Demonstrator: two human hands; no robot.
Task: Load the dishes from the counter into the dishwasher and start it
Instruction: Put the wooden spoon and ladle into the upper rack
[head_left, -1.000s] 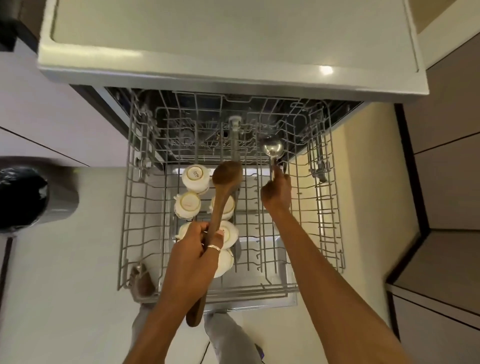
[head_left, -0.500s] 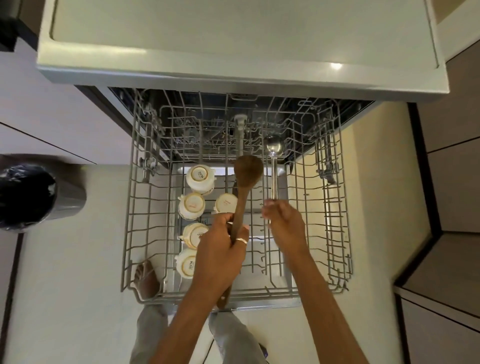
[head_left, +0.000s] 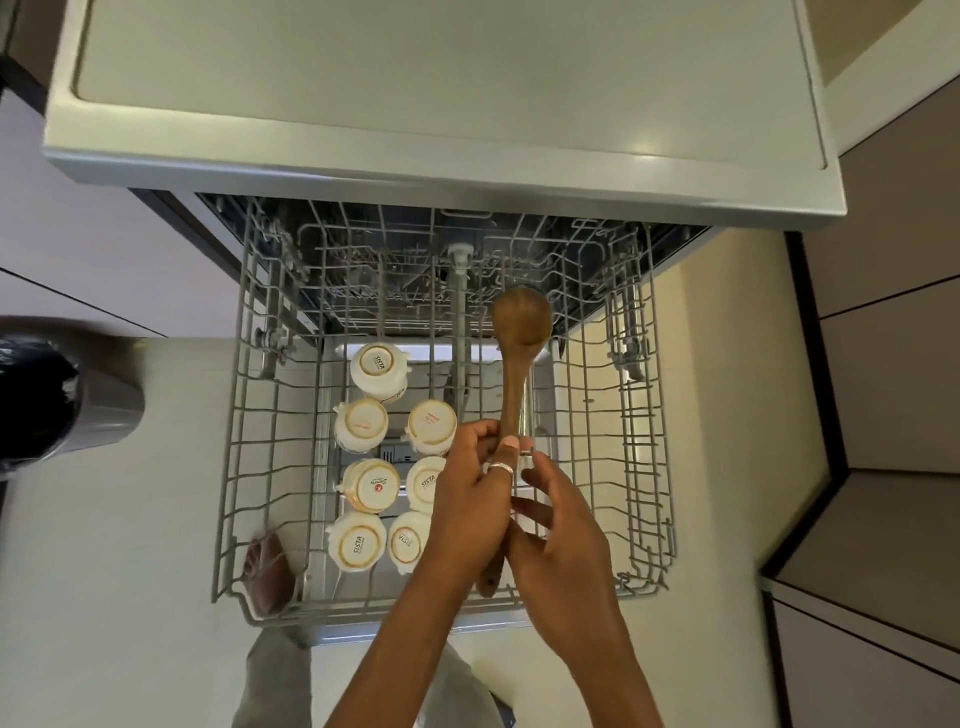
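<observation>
The grey wire upper rack (head_left: 234, 467) of the dishwasher is pulled out below me. Several white cups (head_left: 366, 423) stand upside down in its left-middle part. My left hand (head_left: 470, 504) is shut on the handle of a wooden spoon (head_left: 521, 322), whose bowl points away over the rack's right-middle. A metal ladle (head_left: 527, 415) lies in the rack right under the spoon, mostly hidden by it. My right hand (head_left: 563, 540) hovers just beside my left hand, fingers apart, one fingertip near the ladle's handle end.
The pale worktop (head_left: 441, 88) overhangs the dishwasher opening at the top. A bin with a black bag (head_left: 36, 400) stands on the floor at left. Brown cabinets (head_left: 883, 364) close in on the right. My bare foot (head_left: 267, 566) shows through the rack's near left corner.
My left hand carried the wooden spoon to the right, over the ladle. My right hand drew back along the ladle's handle and opened, leaving the ladle lying in the rack.
</observation>
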